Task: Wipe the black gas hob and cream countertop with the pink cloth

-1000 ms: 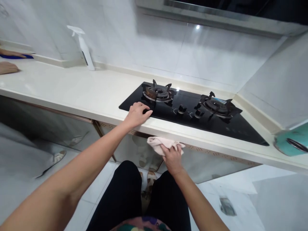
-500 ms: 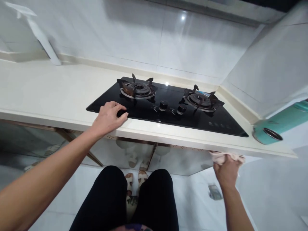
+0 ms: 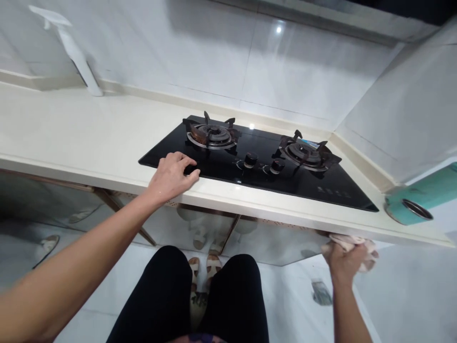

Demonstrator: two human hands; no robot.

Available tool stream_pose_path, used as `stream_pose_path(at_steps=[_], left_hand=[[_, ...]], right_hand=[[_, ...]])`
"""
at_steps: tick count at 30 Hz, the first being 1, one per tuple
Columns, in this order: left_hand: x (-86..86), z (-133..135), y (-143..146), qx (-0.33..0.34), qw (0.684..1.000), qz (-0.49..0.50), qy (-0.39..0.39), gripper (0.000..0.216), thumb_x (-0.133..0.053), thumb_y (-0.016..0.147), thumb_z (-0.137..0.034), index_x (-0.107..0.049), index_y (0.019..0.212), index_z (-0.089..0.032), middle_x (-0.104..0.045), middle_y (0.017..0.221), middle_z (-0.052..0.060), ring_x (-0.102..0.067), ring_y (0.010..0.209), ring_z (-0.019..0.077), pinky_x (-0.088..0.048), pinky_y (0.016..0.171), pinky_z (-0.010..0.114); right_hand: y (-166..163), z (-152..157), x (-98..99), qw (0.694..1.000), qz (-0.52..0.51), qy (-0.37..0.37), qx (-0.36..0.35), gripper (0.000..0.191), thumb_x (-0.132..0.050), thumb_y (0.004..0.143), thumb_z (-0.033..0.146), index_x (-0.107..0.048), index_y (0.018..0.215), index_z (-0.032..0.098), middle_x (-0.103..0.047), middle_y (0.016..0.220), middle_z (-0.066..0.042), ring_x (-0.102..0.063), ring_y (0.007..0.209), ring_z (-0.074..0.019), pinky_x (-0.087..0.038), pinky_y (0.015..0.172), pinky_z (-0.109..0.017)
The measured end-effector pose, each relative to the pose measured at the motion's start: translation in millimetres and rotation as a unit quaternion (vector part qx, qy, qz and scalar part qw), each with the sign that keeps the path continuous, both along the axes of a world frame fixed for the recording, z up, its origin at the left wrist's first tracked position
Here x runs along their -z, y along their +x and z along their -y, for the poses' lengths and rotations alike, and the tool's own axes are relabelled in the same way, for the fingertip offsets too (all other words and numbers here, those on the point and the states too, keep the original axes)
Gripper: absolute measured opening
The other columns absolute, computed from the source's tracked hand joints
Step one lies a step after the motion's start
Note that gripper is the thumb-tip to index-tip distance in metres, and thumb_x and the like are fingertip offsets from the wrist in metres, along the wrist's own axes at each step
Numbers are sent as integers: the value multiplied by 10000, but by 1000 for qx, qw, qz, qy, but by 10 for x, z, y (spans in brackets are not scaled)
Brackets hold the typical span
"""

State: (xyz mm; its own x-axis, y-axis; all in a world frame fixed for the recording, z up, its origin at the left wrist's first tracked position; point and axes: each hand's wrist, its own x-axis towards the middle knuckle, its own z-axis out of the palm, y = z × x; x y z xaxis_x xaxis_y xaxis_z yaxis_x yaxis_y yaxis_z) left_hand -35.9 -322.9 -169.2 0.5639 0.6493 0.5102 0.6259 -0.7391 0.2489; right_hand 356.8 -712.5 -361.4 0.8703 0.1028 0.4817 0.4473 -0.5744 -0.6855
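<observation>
My left hand (image 3: 174, 175) rests at the front left of the black glass gas hob (image 3: 214, 164), its palm over the counter edge and its curved fingertips on the glass. Thumb and fingers are apart, with nothing seen between them. A pale pink cloth (image 3: 352, 240) is bunched in my right hand (image 3: 344, 262), below the right end of the countertop, against the upper right of the cabinet front (image 3: 282, 238). My right fingers are partly hidden by the cloth.
Two burners (image 3: 214, 135) with pan supports and two black knobs (image 3: 251, 160) stand up from the hob. A green cylinder (image 3: 410, 209) with a round opening is at the counter's right end. A white upright object (image 3: 80, 59) leans by the wall. A range hood (image 3: 342, 19) hangs above.
My right hand and the cloth have shifted a little right along the underside of the counter edge. My left hand stays on the hob's edge. The whole view has shifted slightly.
</observation>
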Motion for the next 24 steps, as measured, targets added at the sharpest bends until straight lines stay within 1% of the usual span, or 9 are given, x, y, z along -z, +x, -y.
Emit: stream_pose_path(at_steps=[3, 6, 9, 12, 14, 17, 19, 21, 24], left_hand=[[7, 24, 4, 9, 1000, 5, 4, 356, -548, 915, -401, -763, 1095, -181, -691, 1181, 143, -578, 1147, 353, -448, 1008, 516], [16, 38, 4, 16, 1000, 6, 3, 363, -550, 919, -389, -763, 1109, -166, -684, 1181, 148, -571, 1138, 347, -444, 1003, 512], [32, 40, 1, 22, 1000, 14, -1, 361, -558, 924, -386, -762, 1123, -166, -676, 1186, 143, -569, 1130, 335, -438, 1007, 503], [44, 39, -5, 20, 999, 25, -11, 337, -574, 922, -375, -765, 1115, -175, -679, 1187, 135, -569, 1140, 329, -434, 1014, 498], [41, 39, -12, 22, 999, 28, -20, 332, -574, 926, -363, -766, 1113, -166, -680, 1190, 138, -571, 1148, 327, -436, 1015, 494], [20, 44, -29, 26, 999, 32, -33, 331, -563, 935, -351, -765, 1112, -158, -682, 1188, 138, -575, 1155, 322, -435, 1024, 489], [1, 47, -43, 26, 998, 34, -44, 324, -556, 940, -356, -763, 1109, -172, -685, 1193, 132, -576, 1162, 319, -434, 1030, 489], [-12, 47, -55, 29, 998, 33, -55, 317, -550, 944, -361, -760, 1108, -188, -689, 1202, 126, -576, 1167, 318, -435, 1032, 491], [-19, 44, -63, 30, 997, 32, -58, 315, -544, 944, -359, -758, 1110, -198, -694, 1211, 125, -577, 1175, 323, -437, 1028, 498]], right_hand=[[-538, -409, 69, 998, 31, -10, -57, 661, -539, 771, 437, -472, 1343, 110, -540, 1312, -241, -472, 1303, -437, -377, 1134, -603], [-1215, -884, 60, 976, 105, -67, -181, 468, -589, 772, 348, -558, 1210, 187, -587, 1182, -186, -495, 1182, -426, -389, 1050, -625], [-1936, -1434, -22, 922, 181, -114, -323, 445, -585, 823, 264, -580, 1268, 247, -610, 1216, -154, -482, 1141, -408, -345, 1033, -640], [-2548, -1997, -122, 864, 203, -215, -408, 496, -652, 881, 244, -600, 1372, 292, -624, 1311, -124, -484, 1128, -378, -278, 1097, -625], [-2826, -2302, -169, 822, 219, -278, -446, 575, -699, 909, 281, -559, 1464, 336, -604, 1402, -97, -482, 1162, -365, -269, 1114, -591], [-2975, -2537, -182, 779, 279, -300, -475, 598, -696, 954, 311, -517, 1518, 398, -627, 1408, -46, -476, 1208, -334, -298, 1098, -514], [-2886, -2513, -147, 771, 322, -275, -476, 577, -709, 955, 318, -542, 1498, 424, -685, 1291, -30, -482, 1200, -313, -308, 1079, -473], [-2660, -2352, -79, 779, 343, -250, -461, 592, -773, 902, 322, -589, 1455, 429, -713, 1167, -31, -487, 1171, -308, -305, 1064, -460], [-2124, -1923, 80, 806, 375, -211, -406, 615, -859, 774, 305, -672, 1351, 401, -709, 1029, -38, -483, 1115, -317, -303, 1054, -470]])
